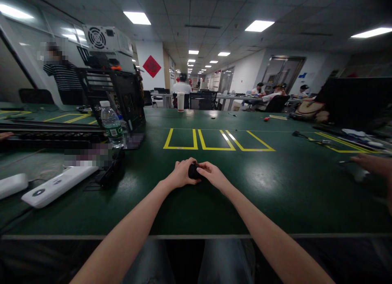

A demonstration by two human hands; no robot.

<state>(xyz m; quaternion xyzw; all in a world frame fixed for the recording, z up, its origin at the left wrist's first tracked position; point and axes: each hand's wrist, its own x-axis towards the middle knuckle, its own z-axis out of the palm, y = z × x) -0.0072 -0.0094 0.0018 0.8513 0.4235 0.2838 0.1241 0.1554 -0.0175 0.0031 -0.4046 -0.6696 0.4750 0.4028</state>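
Observation:
Between my two hands, low over the green table (214,206), is a small rounded black object (193,171); its kind does not show clearly. My left hand (181,173) curls round its left side, thumb and fingers closed on it. The fingertips of my right hand (212,175) press on its right side. Most of the object is covered by my fingers. Just beyond the hands, yellow tape outlines (216,148) mark the tabletop.
At left stand a water bottle (112,124), a white power strip (58,184) and an open black computer case (122,92). A white cup (181,102) is at the far edge. Another person's hand (372,163) reaches in at right, near a black monitor (358,102).

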